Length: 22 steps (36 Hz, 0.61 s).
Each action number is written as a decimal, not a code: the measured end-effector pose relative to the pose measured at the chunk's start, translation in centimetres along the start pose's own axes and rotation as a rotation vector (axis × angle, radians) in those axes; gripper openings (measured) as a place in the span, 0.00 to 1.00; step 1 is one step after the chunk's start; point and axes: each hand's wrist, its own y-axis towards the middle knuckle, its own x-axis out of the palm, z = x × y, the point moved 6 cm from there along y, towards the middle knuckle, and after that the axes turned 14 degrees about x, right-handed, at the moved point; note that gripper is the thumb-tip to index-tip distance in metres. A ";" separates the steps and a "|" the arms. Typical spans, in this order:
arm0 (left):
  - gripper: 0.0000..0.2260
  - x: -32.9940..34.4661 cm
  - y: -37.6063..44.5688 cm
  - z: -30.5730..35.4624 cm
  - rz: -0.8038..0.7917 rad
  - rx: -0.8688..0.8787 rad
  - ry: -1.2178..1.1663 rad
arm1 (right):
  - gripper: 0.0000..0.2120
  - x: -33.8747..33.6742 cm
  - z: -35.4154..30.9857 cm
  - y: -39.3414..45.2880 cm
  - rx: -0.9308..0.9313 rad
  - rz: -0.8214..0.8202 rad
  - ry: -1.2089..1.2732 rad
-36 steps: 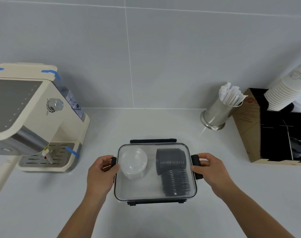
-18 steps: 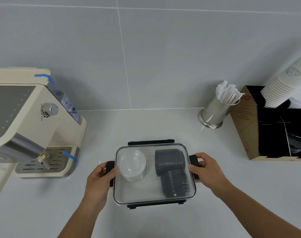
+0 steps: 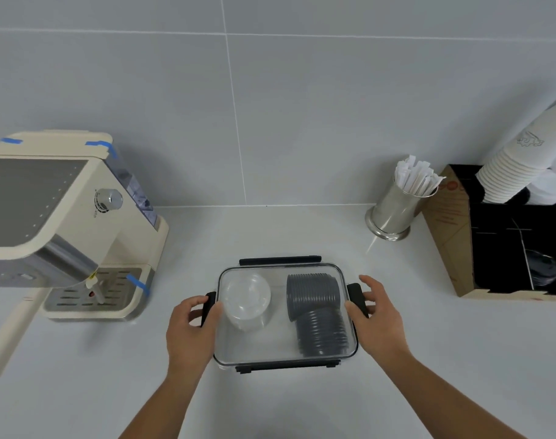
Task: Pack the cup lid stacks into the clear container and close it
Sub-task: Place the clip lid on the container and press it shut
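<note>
The clear container (image 3: 264, 346) sits on the white counter with its clear lid on and black latches on all sides. Inside lie a stack of clear cup lids (image 3: 246, 299) on the left and two stacks of grey cup lids (image 3: 314, 294) on the right, one lying in front of the other. My left hand (image 3: 189, 334) curls around the left latch (image 3: 208, 307), thumb over it. At the right latch (image 3: 356, 296), my right hand (image 3: 379, 321) has its fingers spread, with the thumb touching the container's edge below the latch.
A cream coffee machine (image 3: 64, 223) stands at the left. At the back right are a steel cup of paper-wrapped straws (image 3: 393, 213), a cardboard box with black compartments (image 3: 447, 236) and a leaning stack of white paper cups (image 3: 517, 166). A tiled wall rises behind.
Both hands stay at the side latches. My right hand's fingers have loosened and spread, showing more of the right latch. The view has shifted slightly.
</note>
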 end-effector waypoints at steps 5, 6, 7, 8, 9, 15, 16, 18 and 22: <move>0.11 -0.1 -0.1 0.3 -0.011 0.030 0.034 | 0.23 0.6 0.2 -1.0 -0.090 0.067 -0.117; 0.10 0.0 -0.1 0.4 -0.018 0.027 0.033 | 0.22 0.6 0.2 -1.0 -0.106 0.075 -0.150; 0.09 -0.1 -0.2 0.6 -0.023 0.026 0.035 | 0.21 0.8 0.0 -1.1 -0.127 0.083 -0.177; 0.08 -0.1 -0.2 0.7 -0.026 0.029 0.037 | 0.20 0.9 -0.1 -1.2 -0.142 0.087 -0.189; 0.08 -0.1 -0.2 0.8 -0.029 0.032 0.041 | 0.19 0.9 -0.2 -1.3 -0.140 0.086 -0.195; 0.10 -0.1 -0.1 0.6 -0.046 0.031 0.060 | 0.13 0.9 -0.4 -1.0 -0.095 0.046 -0.227; 0.10 -0.1 -0.1 0.6 -0.047 0.031 0.061 | 0.10 0.8 -0.5 -0.8 -0.090 0.037 -0.247; 0.10 -0.1 0.0 0.5 -0.051 0.030 0.072 | 0.11 0.4 -0.9 -0.2 -0.064 0.016 -0.263; 0.10 -0.1 0.2 0.4 -0.068 0.022 0.093 | 0.10 0.1 -1.1 0.2 0.009 -0.039 -0.212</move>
